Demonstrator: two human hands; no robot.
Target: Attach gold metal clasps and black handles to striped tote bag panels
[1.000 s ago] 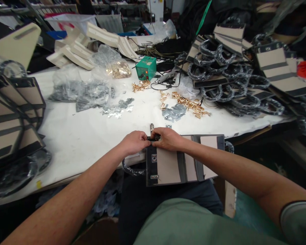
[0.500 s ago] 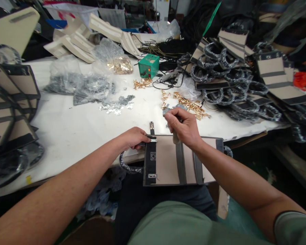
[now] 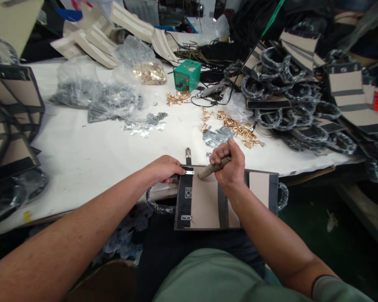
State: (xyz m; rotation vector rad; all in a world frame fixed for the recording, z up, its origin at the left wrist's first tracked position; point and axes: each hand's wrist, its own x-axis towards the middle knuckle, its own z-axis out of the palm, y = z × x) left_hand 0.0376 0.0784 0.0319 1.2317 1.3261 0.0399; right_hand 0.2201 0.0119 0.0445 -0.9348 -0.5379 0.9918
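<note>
While the left hand [image 3: 166, 170] pinches the panel [image 3: 208, 201] at its far left corner, its thumb at the end of a metal plate [image 3: 190, 172], the right hand [image 3: 229, 162] is wrapped firmly around a rod-like tool [image 3: 209, 168]. The panel lies at the table's front edge, above the lap; whether the tool touches it, I cannot tell. For good work, I would advise to hold the plate flat and the tool well away from the thumb. I count one panel, one tool, three metal plates along the dark strip [image 3: 183, 205] and one green box [image 3: 187, 74]. Loose gold parts [image 3: 239, 129] are too crowded for counting.
</note>
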